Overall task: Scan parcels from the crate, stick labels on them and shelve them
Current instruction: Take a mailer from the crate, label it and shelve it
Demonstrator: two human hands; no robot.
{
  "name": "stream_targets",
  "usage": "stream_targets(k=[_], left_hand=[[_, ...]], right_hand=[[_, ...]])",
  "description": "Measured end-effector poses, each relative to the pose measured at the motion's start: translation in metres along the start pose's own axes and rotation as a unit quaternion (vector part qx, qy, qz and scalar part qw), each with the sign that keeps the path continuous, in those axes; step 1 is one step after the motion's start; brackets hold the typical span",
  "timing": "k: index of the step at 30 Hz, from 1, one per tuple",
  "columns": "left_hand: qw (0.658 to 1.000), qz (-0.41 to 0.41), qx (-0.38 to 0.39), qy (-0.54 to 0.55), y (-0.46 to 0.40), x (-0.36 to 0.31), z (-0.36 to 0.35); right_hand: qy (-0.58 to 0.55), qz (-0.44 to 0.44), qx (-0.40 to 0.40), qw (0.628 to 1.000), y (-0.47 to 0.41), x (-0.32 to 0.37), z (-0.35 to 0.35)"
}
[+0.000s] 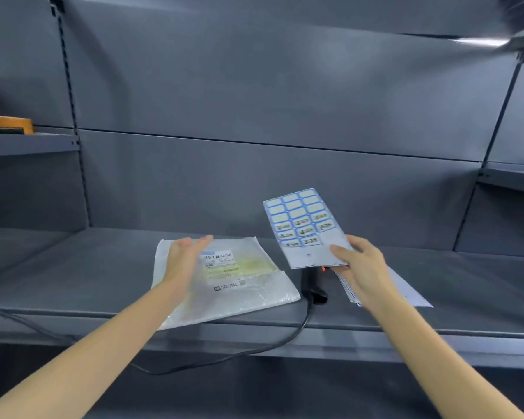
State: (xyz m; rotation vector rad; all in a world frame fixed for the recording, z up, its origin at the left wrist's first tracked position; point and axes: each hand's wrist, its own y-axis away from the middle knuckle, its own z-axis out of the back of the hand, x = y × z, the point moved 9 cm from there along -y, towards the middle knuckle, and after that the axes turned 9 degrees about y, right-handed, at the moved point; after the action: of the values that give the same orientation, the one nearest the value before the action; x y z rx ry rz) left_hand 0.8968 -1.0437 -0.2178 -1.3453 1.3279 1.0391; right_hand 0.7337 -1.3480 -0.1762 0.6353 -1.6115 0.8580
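Both forearms are seen reaching up from the near edge toward the grey shelf (73, 267). Left hand (183, 255) is held open, fingers straight and together, thumb up, nothing gripped; whether it touches the parcel below cannot be told. Parcel (239, 285), a flat white poly mailer, lies on the shelf directly under and just right of those fingers, printed shipping label (223, 266) facing up, long axis running from the near-left corner away to the far right. Just right of the parcel, a black scanner (313, 287) lies on the shelf, its cable (254, 349) trailing over the front edge. Right hand (360, 267) pinches the lower end of a label sheet (304, 226), thumb on the face, fingers behind; the sheet is tilted up, its long axis pointing away and slightly left. More sheets (406, 291) lie under that hand. Judged: a label is peeled next, and the free left hand is nearer the parcel, the sheet lying to its right.
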Motion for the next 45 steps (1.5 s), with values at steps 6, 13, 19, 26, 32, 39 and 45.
stream_targets(k=[6,13,19,26,32,39,45], left_hand=[[0.94,0.149,0.219,0.213,0.041,-0.004,-0.068],[0.947,0.145,0.186,0.219,0.035,0.018,-0.056],[0.963,0.108,0.159,0.186,0.034,0.016,-0.048],[0.955,0.098,0.206,0.188,0.041,0.009,-0.06],[0.949,0.112,0.227,0.186,0.042,0.01,-0.061],[0.952,0.103,0.223,0.185,0.039,0.007,-0.063],[0.965,0.077,0.201,0.152,0.035,0.005,-0.055]], right_hand=[[-0.02,-0.023,0.075,0.997,0.012,-0.032,-0.076],[0.188,0.086,0.042,0.977,0.022,-0.038,-0.097],[0.422,0.249,0.001,0.872,0.038,-0.025,-0.116],[0.451,0.294,-0.021,0.842,0.038,-0.024,-0.128],[0.419,0.338,-0.062,0.841,0.041,-0.014,-0.126],[0.399,0.341,-0.065,0.848,0.043,-0.009,-0.124],[0.396,0.321,-0.031,0.86,0.042,-0.01,-0.126]])
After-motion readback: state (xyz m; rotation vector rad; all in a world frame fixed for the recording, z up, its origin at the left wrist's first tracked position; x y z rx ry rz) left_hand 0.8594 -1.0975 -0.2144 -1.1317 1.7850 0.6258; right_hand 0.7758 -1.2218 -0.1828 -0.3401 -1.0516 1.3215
